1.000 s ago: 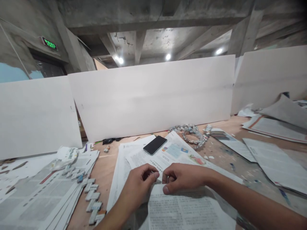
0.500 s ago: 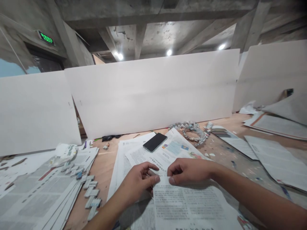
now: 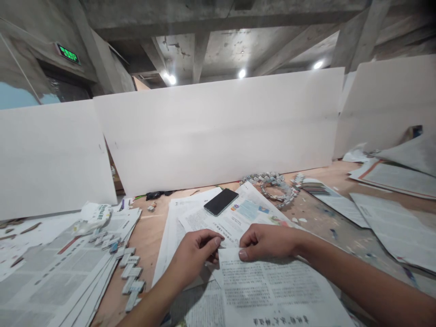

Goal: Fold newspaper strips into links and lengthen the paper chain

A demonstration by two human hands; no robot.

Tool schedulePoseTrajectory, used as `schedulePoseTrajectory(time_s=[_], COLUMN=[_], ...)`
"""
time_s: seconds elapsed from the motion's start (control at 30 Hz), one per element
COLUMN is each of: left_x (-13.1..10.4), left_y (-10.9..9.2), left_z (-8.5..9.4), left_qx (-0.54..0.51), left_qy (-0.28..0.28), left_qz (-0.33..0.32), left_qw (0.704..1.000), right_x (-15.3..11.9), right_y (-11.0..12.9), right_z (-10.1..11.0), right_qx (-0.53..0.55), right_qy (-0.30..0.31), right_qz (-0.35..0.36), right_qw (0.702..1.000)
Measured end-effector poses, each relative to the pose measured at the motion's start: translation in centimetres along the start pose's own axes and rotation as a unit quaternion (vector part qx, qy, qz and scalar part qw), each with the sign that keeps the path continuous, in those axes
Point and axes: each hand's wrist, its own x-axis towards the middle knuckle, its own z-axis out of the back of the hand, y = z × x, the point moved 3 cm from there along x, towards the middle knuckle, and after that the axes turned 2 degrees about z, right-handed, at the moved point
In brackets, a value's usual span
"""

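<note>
Printed paper, a newspaper page (image 3: 272, 286), lies in front of me with its far edge under my hands. My right hand (image 3: 269, 243) is closed on that far edge, thumb on top and fingers curled. My left hand (image 3: 197, 252) is at the page's far left corner, thumb and forefinger close together and the other fingers curled beneath. Whether anything is between them I cannot make out. Under and beyond the page are more printed sheets (image 3: 190, 213), and a dark phone (image 3: 221, 201) rests on them.
To the left lie a newspaper stack (image 3: 68, 272), a chain of folded paper pieces (image 3: 131, 277) and a crumpled plastic bag (image 3: 97, 215). A coiled folded-paper chain (image 3: 272, 188) sits beyond my right hand. More papers (image 3: 391, 222) lie right. White boards (image 3: 218, 131) stand along the back.
My left thumb has lifted off the page's corner and drawn back toward the forefinger. The page has straightened a little; my right hand stays at its edge.
</note>
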Motion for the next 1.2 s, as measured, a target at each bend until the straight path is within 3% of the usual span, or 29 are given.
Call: schedulePoseTrajectory(time_s=[0.23,0.47,0.83,1.0,1.2], left_x=[0.3,0.1,0.3,0.2,0.1], left_y=[0.1,-0.2,-0.1,0.1,0.3], left_z=[1.0,-0.1,1.1,0.3,0.0], left_qx=[-0.032,-0.013,-0.011,-0.006,0.001], left_qy=[-0.056,0.004,-0.076,-0.027,-0.025], left_qz=[0.009,-0.008,-0.02,-0.02,-0.011], left_qw=[0.998,1.0,0.997,0.999,1.0], right_x=[-0.2,-0.2,-0.1,0.0,0.0], right_y=[0.3,0.2,-0.8,-0.7,-0.6], right_z=[0.5,0.6,1.5,1.6,1.7], right_qx=[0.02,0.008,0.009,0.009,-0.042], right_qy=[-0.001,-0.016,-0.018,-0.029,-0.035], right_qz=[0.0,0.019,0.016,0.027,0.033], right_qw=[1.0,1.0,1.0,0.999,0.998])
